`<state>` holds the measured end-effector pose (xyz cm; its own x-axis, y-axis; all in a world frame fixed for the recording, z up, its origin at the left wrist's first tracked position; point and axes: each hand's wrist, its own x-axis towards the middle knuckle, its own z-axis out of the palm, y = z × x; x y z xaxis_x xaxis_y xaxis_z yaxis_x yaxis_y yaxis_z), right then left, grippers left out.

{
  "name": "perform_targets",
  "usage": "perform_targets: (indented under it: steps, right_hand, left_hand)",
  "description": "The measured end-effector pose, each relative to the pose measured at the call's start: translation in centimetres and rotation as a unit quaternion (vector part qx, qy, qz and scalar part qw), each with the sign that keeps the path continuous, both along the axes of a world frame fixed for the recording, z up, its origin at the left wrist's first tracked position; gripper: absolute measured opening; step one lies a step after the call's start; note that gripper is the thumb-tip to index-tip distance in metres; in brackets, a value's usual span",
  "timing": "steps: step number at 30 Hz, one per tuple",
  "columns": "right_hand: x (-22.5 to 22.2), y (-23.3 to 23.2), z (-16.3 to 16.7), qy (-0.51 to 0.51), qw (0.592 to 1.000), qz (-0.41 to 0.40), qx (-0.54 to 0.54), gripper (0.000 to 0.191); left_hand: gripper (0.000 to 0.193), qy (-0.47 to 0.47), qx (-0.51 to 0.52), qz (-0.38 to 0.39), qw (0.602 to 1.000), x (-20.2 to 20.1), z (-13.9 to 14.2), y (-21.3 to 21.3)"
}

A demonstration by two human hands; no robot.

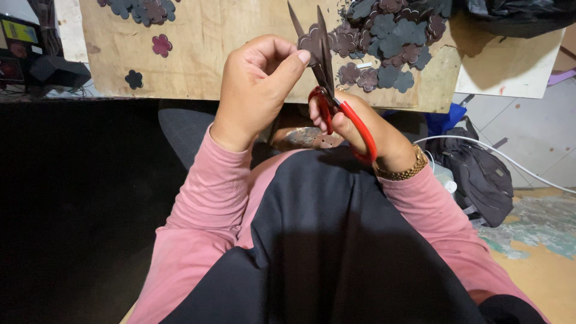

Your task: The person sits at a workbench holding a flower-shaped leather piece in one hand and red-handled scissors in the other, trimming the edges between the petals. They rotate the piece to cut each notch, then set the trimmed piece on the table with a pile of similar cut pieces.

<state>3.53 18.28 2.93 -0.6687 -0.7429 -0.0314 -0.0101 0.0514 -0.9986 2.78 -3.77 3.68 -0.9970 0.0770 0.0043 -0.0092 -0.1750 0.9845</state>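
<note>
Above lap: plywood board [210, 42] | flower cutouts [390, 33] | tiled floor [534, 129]

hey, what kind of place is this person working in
Probably a small home or backroom craft workshop. A worn plywood board serves as the bench, a pile of cut flower shapes lies on it, and the right hand works red-handled scissors.

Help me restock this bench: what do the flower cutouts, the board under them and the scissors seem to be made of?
Flower cutouts: probably leather or stiff felt; matte, dark brown and grey, flat, with cleanly cut edges. Board: likely plywood; pale, unfinished, with visible grain and stains. Scissors, held in the right hand: dark metal blades, dull finish, with glossy red handles that look like plastic or a coating. The left hand pinches one cutout.
</note>
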Motion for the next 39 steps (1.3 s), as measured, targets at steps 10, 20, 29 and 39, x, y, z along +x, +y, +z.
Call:
perform_targets:
  steps: [10, 20, 29, 39]
  right_hand:
    - [0.1, -0.1, -0.1, -0.013, 1.000, -0.005, -0.002, 0.073]
    - [0.2, 0.2, -0.6, -0.030, 0.999, -0.018, -0.001, 0.074]
    - [0.8, -0.4, -0.7, -0.062, 0.996, -0.057, 0.005, 0.078]
    - [0.7, -0.6, -0.9, -0.029, 0.998, -0.060, -0.005, 0.078]
  left_hand:
    - [0.011, -0.004, 0.015, -0.012, 1.000, 0.0, -0.1, -0.1]
    - [0.012, 0.001, -0.011, -0.007, 1.000, 0.2, 0.3, -0.1]
    - [0.011, 0.008, 0.010, 0.005, 1.000, 0.4, 0.0, 0.3]
    - [0.010, 0.012, -0.012, 0.003, 1.000, 0.4, -0.3, 1.0]
